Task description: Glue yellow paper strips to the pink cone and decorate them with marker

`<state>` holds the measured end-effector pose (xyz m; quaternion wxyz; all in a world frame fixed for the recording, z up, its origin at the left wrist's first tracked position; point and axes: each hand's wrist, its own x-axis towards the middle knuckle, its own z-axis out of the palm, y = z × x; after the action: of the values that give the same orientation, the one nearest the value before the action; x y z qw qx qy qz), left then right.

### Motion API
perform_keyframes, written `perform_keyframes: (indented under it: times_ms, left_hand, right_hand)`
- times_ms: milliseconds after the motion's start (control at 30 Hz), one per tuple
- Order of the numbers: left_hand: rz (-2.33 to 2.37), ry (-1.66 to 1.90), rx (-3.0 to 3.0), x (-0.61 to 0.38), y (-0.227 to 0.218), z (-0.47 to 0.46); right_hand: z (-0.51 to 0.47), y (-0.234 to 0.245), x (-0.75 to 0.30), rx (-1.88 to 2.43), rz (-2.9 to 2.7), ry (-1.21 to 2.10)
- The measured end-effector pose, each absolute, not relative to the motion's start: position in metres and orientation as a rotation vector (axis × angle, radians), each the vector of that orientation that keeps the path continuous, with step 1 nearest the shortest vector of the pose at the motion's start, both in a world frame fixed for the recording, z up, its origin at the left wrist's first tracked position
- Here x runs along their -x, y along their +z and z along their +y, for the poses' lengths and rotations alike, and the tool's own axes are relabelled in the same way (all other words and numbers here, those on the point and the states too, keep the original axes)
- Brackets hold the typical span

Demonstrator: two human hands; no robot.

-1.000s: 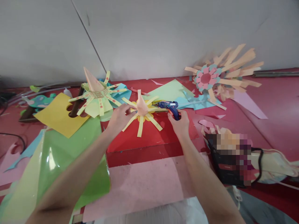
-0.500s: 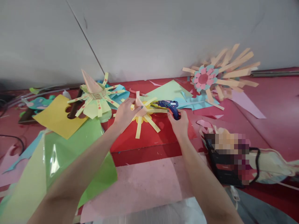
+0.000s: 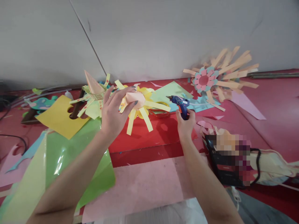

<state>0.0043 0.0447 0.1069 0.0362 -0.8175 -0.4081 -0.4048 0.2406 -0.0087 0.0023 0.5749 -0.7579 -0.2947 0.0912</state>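
Two hands: both bare, both the person's own, stretched forward over loose sheets of coloured paper.
Pink sheet: nearest, lying flat between the forearms.
Green sheet: glossy, left of the pink sheet, under the left forearm.
Black bag: just right of the right forearm, partly blurred.
Red sheet: beyond the pink sheet, below both hands.
Left hand: raised, its fingers loosely spread but closed around the pink cone of the paper flower.
Paper flower: held in the air above the red sheet, tilted, yellow strips fanning outward.
Right hand: fingers wrapped tight round the glue gun's handle.
Glue gun: blue, upright, nozzle pointing left toward the paper flower, apart from it.
Yellow sheet: round holes cut in its edge, left of the left hand.
Second flower: pale green with a cone, behind the left hand.
Fan flower: far right, leaning on the grey wall.
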Motion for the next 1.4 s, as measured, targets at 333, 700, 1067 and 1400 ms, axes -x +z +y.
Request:
perform_keyframes:
  times_ms: [333,700,1067,1400]
  left_hand:
    - [-1.581,-0.811,3.087,-0.002,0.056,0.09]
    - [-2.106,-0.848,2.806,-0.019,0.028,0.089]
    - [-1.873,-0.978,2.867,-0.021,0.035,0.091]
    - [-1.863,-1.083,2.754,0.006,0.035,0.072]
  right_hand:
    - [-0.007,0.004,-0.242,1.768,-0.639,0.203]
    - [-0.007,0.002,-0.235,1.815,-0.728,0.257]
    - [-0.006,-0.001,-0.238,1.833,-0.746,0.232]
    - [-0.01,0.0,-0.232,1.851,-0.923,0.145]
